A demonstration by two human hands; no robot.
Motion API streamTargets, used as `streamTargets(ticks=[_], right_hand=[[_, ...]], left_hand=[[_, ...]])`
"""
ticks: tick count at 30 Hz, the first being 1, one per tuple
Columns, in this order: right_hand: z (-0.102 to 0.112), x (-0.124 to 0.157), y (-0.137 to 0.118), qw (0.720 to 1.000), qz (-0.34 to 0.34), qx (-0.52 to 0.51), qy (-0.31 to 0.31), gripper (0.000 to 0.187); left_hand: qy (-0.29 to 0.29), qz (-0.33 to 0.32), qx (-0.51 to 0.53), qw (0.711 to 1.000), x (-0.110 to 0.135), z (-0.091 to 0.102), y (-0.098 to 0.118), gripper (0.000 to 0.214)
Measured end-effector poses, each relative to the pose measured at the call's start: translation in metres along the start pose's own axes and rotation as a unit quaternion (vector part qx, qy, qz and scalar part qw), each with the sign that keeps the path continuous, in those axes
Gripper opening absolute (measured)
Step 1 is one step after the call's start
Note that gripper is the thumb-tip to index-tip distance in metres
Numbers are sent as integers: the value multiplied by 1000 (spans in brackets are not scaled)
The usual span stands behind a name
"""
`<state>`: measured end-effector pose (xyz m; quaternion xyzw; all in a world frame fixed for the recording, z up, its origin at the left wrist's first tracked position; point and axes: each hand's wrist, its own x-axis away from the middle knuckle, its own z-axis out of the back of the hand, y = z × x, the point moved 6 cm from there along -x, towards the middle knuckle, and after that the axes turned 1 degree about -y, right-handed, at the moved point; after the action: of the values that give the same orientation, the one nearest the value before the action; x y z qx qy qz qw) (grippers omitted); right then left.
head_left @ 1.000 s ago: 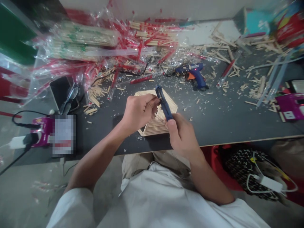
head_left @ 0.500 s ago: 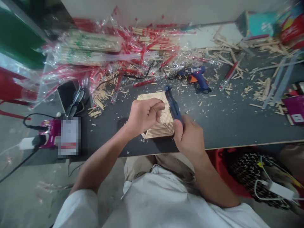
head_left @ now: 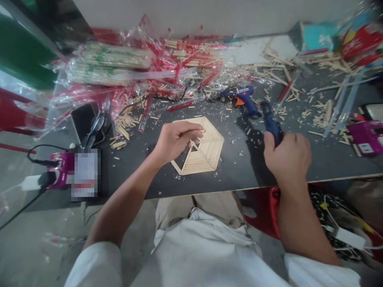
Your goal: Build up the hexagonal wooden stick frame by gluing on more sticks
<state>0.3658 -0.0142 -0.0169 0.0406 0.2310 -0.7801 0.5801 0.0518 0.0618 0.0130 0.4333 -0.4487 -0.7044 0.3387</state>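
Observation:
My left hand point(head_left: 179, 137) is closed in a pinch over the left part of a hexagonal panel point(head_left: 206, 149) of thin wooden sticks. Whatever its fingertips hold is too small to make out. The panel lies flat on the dark table, its sticks in nested rows; a dark gap shows at its lower left. To the right, my right hand point(head_left: 289, 159) is wrapped around a dark blue hand tool point(head_left: 271, 123), raised above the tabletop. Its exact kind is unclear. Behind the panel lies a blue glue gun point(head_left: 243, 97) with an orange trigger.
Wrapped stick bundles point(head_left: 116, 57) and red plastic wrappers point(head_left: 161, 79) crowd the back. Short stick offcuts point(head_left: 124, 129) lie left, more at right. Glasses point(head_left: 97, 123) rest on a phone, near a purple power strip point(head_left: 61, 169). The table's front edge point(head_left: 239, 189) runs before my lap.
My right hand has moved right with the dark blue tool, away from the panel, uncovering its right side. My left hand has shifted slightly left over the panel.

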Motion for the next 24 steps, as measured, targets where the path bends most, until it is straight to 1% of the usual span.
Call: streamTargets(ticks=[2, 4, 5, 7, 9, 10, 11, 12, 13, 14, 15, 16, 17, 18, 19, 20, 22, 24], right_hand=[[0, -4, 15, 999, -12, -24, 19, 48], [-1, -7, 21, 999, -27, -18, 16, 52], [-3, -9, 22, 999, -41, 5, 1, 58], [-7, -14, 20, 992, -81, 77, -56, 71], [-9, -20, 15, 973, -120, 156, -122, 79], [-8, -23, 11, 963, -129, 186, -145, 79], [-5, -27, 4, 958, -126, 207, -152, 73], [0, -32, -7, 962, -100, 207, -150, 62], [5, -36, -20, 971, -64, 185, -138, 47], [11, -39, -38, 983, -12, 133, -125, 33], [18, -41, -57, 992, 40, 57, -109, 22], [24, -41, -79, 988, 107, -29, -108, 16], [29, -40, -101, 975, 167, -104, -103, 11], [32, -38, -122, 955, 221, -164, -112, 8], [33, -36, -141, 930, 268, -217, -127, 5], [29, -35, -158, 903, 302, -263, -155, 2], [12, -36, -179, 857, 319, -341, -218, 2], [-9, -38, -188, 814, 312, -413, -264, 8]], left_hand=[[11, -12, -4, 1000, -1, 4, -2, 21], [25, -35, -12, 999, -2, 7, -1, 18], [29, -46, -23, 998, -2, 9, -1, 17], [35, -72, -60, 995, -3, 11, 1, 16], [37, -92, -110, 989, -3, 13, 3, 17], [38, -101, -135, 985, -3, 13, 3, 18], [37, -107, -157, 981, -3, 13, 4, 19], [35, -112, -178, 977, -2, 13, 4, 21], [32, -115, -195, 974, -2, 13, 3, 22], [30, -117, -208, 971, -2, 13, 2, 23], [27, -119, -218, 968, -2, 13, 1, 23], [24, -121, -226, 966, -1, 13, 0, 24], [23, -123, -231, 965, -1, 13, -1, 24], [21, -125, -236, 964, -1, 13, -2, 24], [20, -126, -239, 962, -1, 14, -3, 24], [17, -128, -242, 962, -1, 14, -3, 24], [16, -132, -247, 960, -2, 16, -4, 26], [11, -143, -253, 957, -2, 16, -4, 29]])
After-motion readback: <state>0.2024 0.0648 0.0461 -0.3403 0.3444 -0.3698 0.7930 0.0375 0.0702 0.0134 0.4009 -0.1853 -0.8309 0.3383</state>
